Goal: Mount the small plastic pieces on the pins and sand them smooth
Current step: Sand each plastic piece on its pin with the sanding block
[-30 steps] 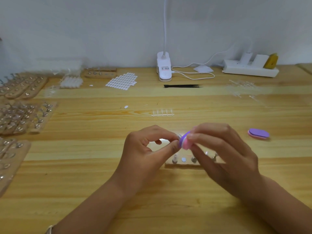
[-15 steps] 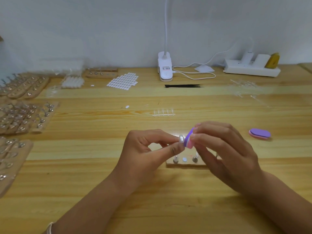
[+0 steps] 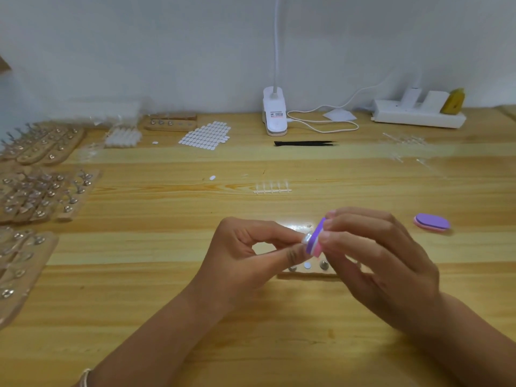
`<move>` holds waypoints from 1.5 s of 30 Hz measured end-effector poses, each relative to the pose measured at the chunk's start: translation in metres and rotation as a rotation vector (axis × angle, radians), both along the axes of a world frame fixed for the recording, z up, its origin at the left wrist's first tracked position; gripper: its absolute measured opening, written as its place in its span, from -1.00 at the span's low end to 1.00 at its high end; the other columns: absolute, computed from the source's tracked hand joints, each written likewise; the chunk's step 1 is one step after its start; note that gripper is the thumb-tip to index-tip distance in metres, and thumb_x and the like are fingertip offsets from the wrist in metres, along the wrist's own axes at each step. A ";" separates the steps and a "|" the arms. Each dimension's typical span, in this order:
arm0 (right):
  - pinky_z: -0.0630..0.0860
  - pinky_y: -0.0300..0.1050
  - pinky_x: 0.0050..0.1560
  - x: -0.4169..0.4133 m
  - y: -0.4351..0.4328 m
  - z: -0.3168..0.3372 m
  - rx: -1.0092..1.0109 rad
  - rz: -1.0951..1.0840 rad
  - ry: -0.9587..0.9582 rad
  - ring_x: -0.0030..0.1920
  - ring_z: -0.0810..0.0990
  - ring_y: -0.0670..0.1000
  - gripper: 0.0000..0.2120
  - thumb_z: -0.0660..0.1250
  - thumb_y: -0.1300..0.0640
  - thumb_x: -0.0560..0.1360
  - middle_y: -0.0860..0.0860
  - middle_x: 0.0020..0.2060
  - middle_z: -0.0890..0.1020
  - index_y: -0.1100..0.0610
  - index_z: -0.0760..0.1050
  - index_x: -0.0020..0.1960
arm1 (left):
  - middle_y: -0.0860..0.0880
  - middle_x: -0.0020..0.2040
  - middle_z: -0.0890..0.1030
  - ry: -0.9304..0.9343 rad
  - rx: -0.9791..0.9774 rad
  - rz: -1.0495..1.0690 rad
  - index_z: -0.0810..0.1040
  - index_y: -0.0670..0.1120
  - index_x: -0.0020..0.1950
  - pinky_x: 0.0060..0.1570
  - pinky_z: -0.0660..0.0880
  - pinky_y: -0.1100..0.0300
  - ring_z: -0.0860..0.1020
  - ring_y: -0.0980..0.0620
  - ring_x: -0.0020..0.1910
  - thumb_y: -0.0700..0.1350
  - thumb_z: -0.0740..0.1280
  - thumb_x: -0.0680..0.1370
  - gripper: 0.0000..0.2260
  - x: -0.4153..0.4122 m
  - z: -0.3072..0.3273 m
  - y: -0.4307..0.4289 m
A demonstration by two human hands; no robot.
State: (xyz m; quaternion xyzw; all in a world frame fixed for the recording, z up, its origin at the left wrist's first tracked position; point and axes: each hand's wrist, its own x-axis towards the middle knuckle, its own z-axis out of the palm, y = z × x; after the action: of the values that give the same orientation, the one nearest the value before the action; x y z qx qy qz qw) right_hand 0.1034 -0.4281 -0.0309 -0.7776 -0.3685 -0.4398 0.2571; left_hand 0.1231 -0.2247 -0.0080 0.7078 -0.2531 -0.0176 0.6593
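I am at the sanding step. My left hand [image 3: 251, 255] pinches one small clear plastic piece [image 3: 305, 238] between thumb and forefinger, the other fingers curled in loosely. My fingers hide whether a pin is already under the piece. My right hand [image 3: 371, 255] grips a purple-and-pink sanding pad [image 3: 314, 241] by its edges with the fingertips and holds its purple face against the piece. Both are raised just above the wooden pin block [image 3: 307, 270] on the counter [image 3: 167, 303].

As I judge it, the next move calls for short, light strokes of the pad across the piece's edge while my left pinch holds firm. The piece is tiny and slick, so too much pressure could flick it out of my fingers.

By my count there are two sanding pads, the one in my hand and a spare pad [image 3: 432, 222] lying well off to the right. On the block below my hands I can see two metal pin heads with one white disc between them, and my hands cover the rest. One strip of clear pieces [image 3: 272, 188] lies farther back and seems to carry five. There is one pair of black tweezers [image 3: 305, 143] and one sheet of white dots [image 3: 206, 135], with two loose white ovals on the wood near it. The filled pin racks [image 3: 47, 191] along the left are several, but too blurred to number.
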 end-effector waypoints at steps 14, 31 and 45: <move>0.49 -0.14 0.27 0.005 -0.007 0.003 -0.040 -0.055 0.008 0.17 0.58 0.03 -0.62 0.44 0.46 0.45 0.08 0.11 0.56 0.23 0.50 0.21 | -0.08 -0.21 0.71 0.025 -0.006 -0.041 0.71 -0.19 -0.10 -0.06 0.58 0.07 0.66 -0.12 -0.16 -0.21 0.43 0.48 -0.91 0.002 -0.004 0.003; 0.48 -0.12 0.33 0.001 0.001 0.001 -0.032 0.041 -0.013 0.25 0.55 0.02 -0.64 0.38 0.43 0.46 0.09 0.14 0.54 0.24 0.47 0.22 | -0.22 -0.13 0.64 0.093 -0.084 -0.206 0.63 -0.24 -0.04 -0.04 0.51 -0.11 0.59 -0.16 -0.13 -0.17 0.28 0.57 -0.82 0.004 -0.008 0.002; 0.48 -0.14 0.34 -0.003 0.002 0.004 0.004 0.054 -0.017 0.25 0.55 0.03 -0.74 0.35 0.37 0.55 0.11 0.13 0.53 0.25 0.46 0.22 | -0.09 -0.15 0.65 0.055 -0.097 -0.258 0.63 -0.24 0.00 -0.09 0.51 -0.06 0.61 -0.05 -0.11 -0.20 0.28 0.57 -0.84 0.006 -0.009 0.000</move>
State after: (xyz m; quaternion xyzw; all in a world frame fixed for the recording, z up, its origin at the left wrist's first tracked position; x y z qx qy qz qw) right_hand 0.1002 -0.4261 -0.0266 -0.7631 -0.3904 -0.4403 0.2673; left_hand 0.1294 -0.2243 -0.0172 0.6359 -0.3245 -0.1094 0.6916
